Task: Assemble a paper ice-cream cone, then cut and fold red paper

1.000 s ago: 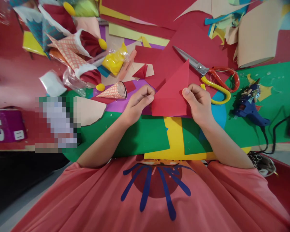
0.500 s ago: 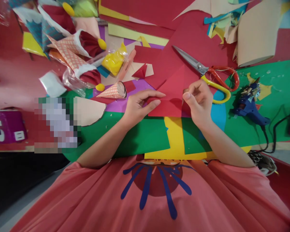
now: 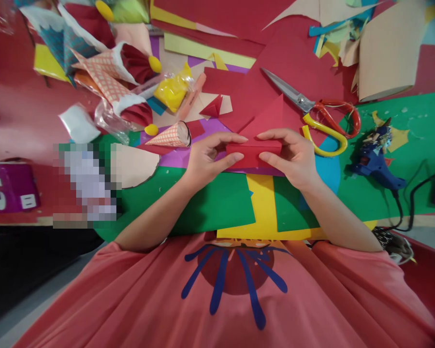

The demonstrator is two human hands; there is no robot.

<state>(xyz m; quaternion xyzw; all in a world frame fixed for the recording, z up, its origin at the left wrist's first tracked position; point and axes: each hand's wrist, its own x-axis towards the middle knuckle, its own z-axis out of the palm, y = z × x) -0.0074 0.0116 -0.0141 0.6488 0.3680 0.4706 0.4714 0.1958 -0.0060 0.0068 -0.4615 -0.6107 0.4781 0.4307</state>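
Note:
A sheet of red paper has a fold along its near side. My left hand pinches the left end of that fold between thumb and fingers. At the right end, my right hand grips the same paper, thumb below and fingers above. Beyond the fold, a pointed part of the paper rises away from me. Scissors with one red and one yellow handle lie just past my right hand. A small checked paper cone rests to the left of my left hand.
On the right, a blue glue gun with a black cord lies on green paper. Ice-cream-like paper cones, a yellow packet and a white packet crowd the left. A beige paper roll stands back right.
My right hand has come left and taken hold of the red paper. Its near edge is now folded up between both hands. The left hand has stayed nearly in place.

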